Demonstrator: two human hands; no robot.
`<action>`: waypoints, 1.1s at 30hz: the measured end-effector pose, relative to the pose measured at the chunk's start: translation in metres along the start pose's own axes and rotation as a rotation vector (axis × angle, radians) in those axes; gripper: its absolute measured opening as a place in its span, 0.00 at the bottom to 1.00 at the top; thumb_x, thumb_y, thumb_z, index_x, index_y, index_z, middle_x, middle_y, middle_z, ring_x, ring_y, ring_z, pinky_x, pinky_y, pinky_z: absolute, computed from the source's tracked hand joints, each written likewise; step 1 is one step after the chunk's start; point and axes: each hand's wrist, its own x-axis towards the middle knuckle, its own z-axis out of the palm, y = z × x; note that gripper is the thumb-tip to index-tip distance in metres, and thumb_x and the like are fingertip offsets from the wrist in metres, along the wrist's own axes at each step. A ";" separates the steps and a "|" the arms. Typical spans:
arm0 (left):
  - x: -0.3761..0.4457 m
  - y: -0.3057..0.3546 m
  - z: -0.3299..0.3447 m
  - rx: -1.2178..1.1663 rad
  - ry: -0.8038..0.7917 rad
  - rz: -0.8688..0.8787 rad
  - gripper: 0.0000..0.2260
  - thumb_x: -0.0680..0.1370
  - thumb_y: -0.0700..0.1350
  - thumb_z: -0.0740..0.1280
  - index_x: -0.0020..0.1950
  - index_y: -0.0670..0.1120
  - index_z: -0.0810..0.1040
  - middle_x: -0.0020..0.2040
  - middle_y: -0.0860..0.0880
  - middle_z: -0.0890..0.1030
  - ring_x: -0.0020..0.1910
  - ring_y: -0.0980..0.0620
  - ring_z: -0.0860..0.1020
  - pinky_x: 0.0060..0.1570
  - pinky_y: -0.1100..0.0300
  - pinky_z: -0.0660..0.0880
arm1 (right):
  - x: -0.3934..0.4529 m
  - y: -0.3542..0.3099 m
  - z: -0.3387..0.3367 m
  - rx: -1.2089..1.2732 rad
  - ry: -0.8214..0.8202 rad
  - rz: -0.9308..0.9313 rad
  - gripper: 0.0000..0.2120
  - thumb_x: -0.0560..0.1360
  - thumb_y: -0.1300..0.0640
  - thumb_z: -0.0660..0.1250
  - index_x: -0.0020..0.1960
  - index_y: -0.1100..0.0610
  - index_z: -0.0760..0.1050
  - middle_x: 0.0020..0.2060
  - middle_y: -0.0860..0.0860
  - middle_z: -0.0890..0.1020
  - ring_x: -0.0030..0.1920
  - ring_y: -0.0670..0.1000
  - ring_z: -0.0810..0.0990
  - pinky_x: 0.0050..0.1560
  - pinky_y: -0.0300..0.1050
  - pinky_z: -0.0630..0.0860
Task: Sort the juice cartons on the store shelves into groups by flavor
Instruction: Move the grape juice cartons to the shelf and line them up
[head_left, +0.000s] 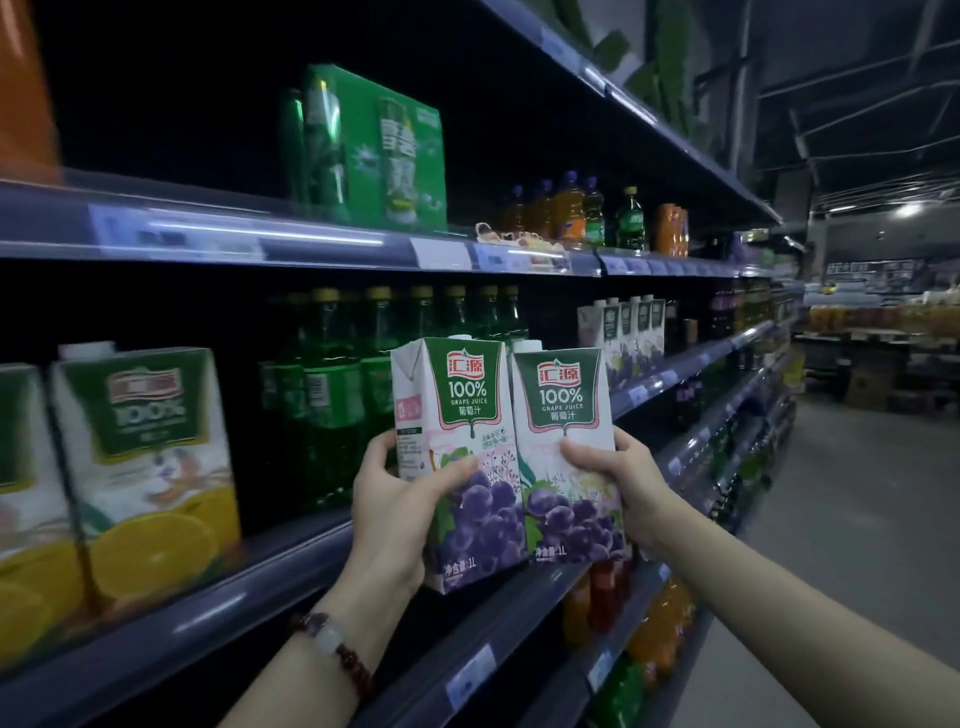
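Note:
I hold two grape juice cartons upright and side by side in front of the middle shelf. My left hand (395, 514) grips the left grape carton (457, 457), thumb across its front. My right hand (618, 483) grips the right grape carton (566, 452) from its right side. Both cartons are white with a green label and purple grapes. Orange juice cartons (145, 467) stand at the left of the same shelf. Several more grape cartons (623, 332) stand farther right on that shelf.
Green glass bottles (332, 389) stand on the shelf (291, 561) behind my hands. A green boxed pack (379, 150) and drink bottles (576, 213) are on the shelf above. Orange and red bottles (649, 639) fill lower shelves. The aisle floor (841, 519) runs to the right.

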 end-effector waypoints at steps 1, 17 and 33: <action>0.003 -0.007 0.017 -0.003 0.006 -0.004 0.26 0.62 0.35 0.80 0.52 0.52 0.75 0.42 0.48 0.86 0.39 0.49 0.86 0.33 0.59 0.81 | 0.009 -0.004 -0.017 -0.002 -0.003 0.001 0.31 0.59 0.64 0.77 0.61 0.65 0.74 0.49 0.62 0.86 0.44 0.62 0.86 0.38 0.51 0.83; 0.074 -0.094 0.251 0.019 0.022 0.005 0.25 0.63 0.36 0.80 0.51 0.55 0.74 0.42 0.48 0.86 0.38 0.50 0.86 0.31 0.60 0.80 | 0.130 -0.050 -0.238 -0.002 0.010 0.022 0.29 0.59 0.64 0.78 0.59 0.64 0.75 0.49 0.62 0.86 0.45 0.63 0.86 0.45 0.56 0.84; 0.208 -0.205 0.407 -0.006 -0.028 0.013 0.30 0.62 0.34 0.80 0.61 0.46 0.75 0.47 0.47 0.86 0.44 0.47 0.86 0.41 0.54 0.82 | 0.301 -0.042 -0.397 -0.034 0.041 0.024 0.31 0.58 0.62 0.79 0.59 0.63 0.74 0.49 0.62 0.86 0.44 0.63 0.86 0.42 0.54 0.83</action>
